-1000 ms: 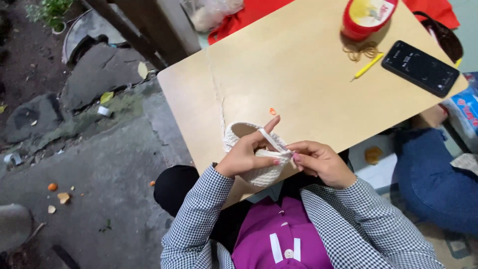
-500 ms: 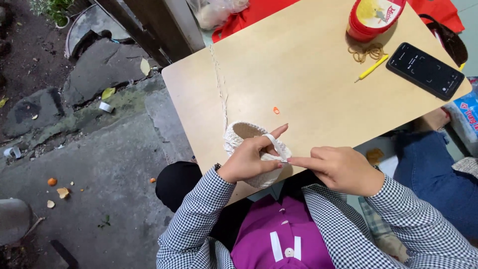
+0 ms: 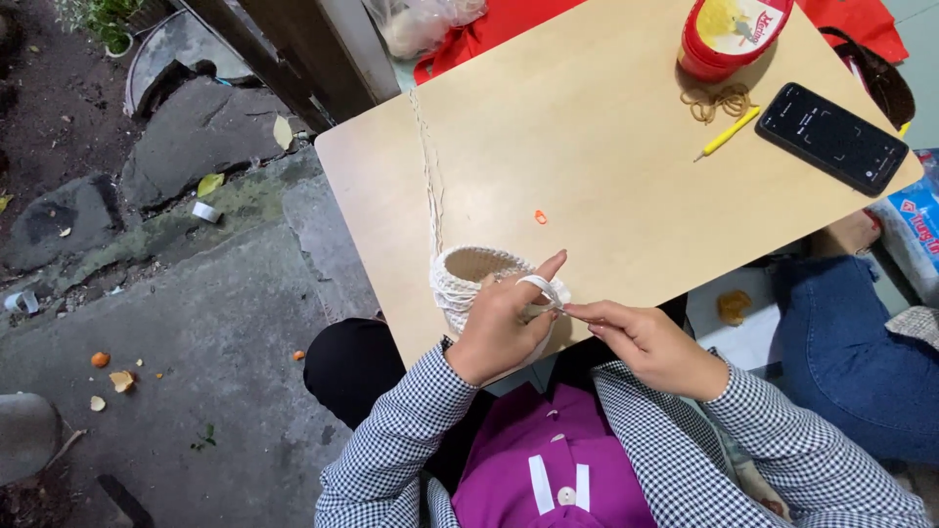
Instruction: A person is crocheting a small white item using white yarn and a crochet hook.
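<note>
an outdoor spot beside a home, a yard or porch edge used for handcraft. a small pale wooden tabletop [image 3: 606,147] stands on rough concrete ground [image 3: 196,372] that runs into dark stones [image 3: 196,137], bare soil and a green plant [image 3: 98,20]. peel scraps [image 3: 110,376] and fallen leaves [image 3: 210,184] litter the ground. on the tabletop lie household things: a red tub [image 3: 729,34], a phone [image 3: 831,137], rubber bands [image 3: 719,100], a yellow hook [image 3: 729,132]. the hands [image 3: 509,328] work a cream crocheted basket [image 3: 469,279] at the near edge. a person in jeans [image 3: 851,352] sits close on the right.
</note>
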